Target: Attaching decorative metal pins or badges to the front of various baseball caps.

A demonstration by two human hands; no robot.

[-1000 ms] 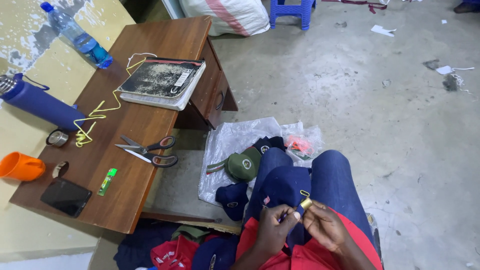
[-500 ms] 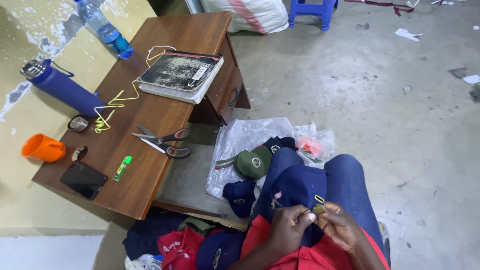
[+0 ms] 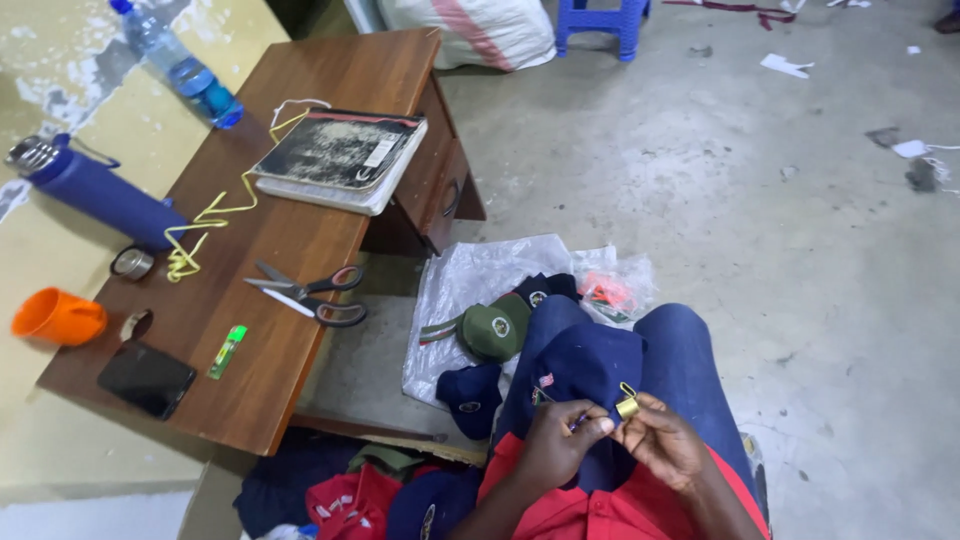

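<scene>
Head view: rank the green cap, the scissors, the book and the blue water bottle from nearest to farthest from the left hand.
From the left hand:
1. Green cap, on the plastic sheet on the floor, just above the hand.
2. Scissors, on the near half of the desk.
3. Book, mid-desk.
4. Blue water bottle, at the desk's far corner.

Single head-worn view, looking steeply down from above the seated person's lap; the wooden bench (image 3: 300, 250) lies left of the lap, concrete floor (image 3: 700, 170) beyond.
</scene>
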